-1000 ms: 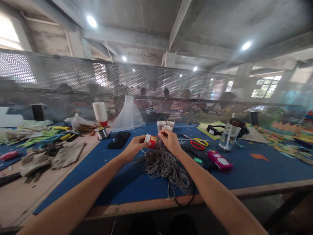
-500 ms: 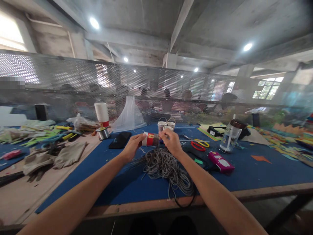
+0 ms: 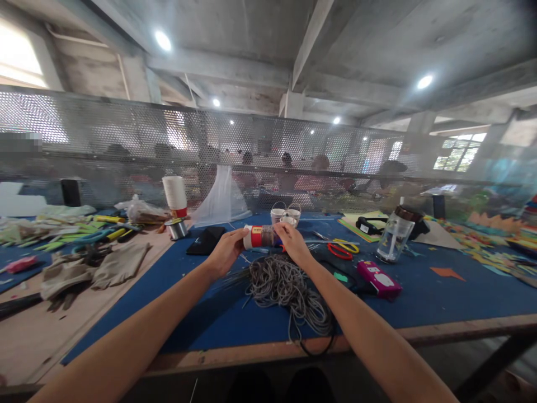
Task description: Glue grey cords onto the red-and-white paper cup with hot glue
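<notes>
My left hand (image 3: 229, 252) is closed round the base end of a white paper cup (image 3: 254, 237) with a red band, held on its side above the table. Grey cord is wound round the cup's right part. At that wound end my right hand (image 3: 293, 242) is closed in a pinch on the grey cord; its fingertips are partly hidden. Just below both hands lies a loose, tangled heap of grey cord (image 3: 285, 282). Behind the right hand stand small white cups with wire handles (image 3: 277, 214).
Left are a black phone (image 3: 205, 240), a spool (image 3: 177, 228), stacked paper cups (image 3: 174, 193) and work gloves (image 3: 119, 266). On the right lie red-handled pliers (image 3: 339, 251), a purple box (image 3: 380, 278) and a clear bottle (image 3: 394, 238). A perforated metal screen (image 3: 260, 134) stands behind.
My right hand has shifted slightly at the cup's wound end, and its fingers sit a little differently. The left hand has tilted the cup slightly and keeps holding it.
</notes>
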A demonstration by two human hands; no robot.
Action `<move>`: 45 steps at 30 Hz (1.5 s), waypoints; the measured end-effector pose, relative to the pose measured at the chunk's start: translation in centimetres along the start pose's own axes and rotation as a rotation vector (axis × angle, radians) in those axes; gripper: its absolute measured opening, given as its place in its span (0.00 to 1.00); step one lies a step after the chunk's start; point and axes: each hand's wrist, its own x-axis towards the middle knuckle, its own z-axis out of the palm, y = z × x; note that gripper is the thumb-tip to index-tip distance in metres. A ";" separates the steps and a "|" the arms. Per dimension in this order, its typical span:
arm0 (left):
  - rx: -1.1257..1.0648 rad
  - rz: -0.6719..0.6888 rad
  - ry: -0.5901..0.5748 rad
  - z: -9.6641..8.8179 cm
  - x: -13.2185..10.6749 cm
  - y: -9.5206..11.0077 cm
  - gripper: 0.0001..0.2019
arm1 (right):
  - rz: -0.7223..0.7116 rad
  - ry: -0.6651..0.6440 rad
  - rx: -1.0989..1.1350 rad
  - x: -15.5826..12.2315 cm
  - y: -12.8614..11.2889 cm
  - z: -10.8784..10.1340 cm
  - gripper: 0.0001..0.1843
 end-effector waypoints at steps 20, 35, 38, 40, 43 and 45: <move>-0.005 -0.112 0.002 0.3 -0.3 0.6 0.19 | 0.041 -0.047 0.014 -0.2 -0.4 0.1 0.23; -0.008 -0.097 -0.014 -0.5 0.1 0.0 0.17 | 0.005 -0.105 0.071 -0.4 -1.3 0.1 0.21; -0.016 -0.094 -0.017 -0.6 0.1 0.0 0.17 | 0.003 -0.113 0.057 -0.5 -1.3 0.0 0.22; -0.021 -0.098 -0.024 -0.6 0.1 0.0 0.17 | 0.002 -0.119 0.041 -0.6 -1.4 0.0 0.23; -0.024 -0.111 -0.027 -0.6 0.1 0.1 0.17 | 0.004 -0.125 0.036 -0.7 -1.5 -0.1 0.23; -0.035 -0.126 -0.017 -0.6 0.1 0.2 0.17 | -0.010 -0.101 0.025 -0.5 -1.2 -0.3 0.21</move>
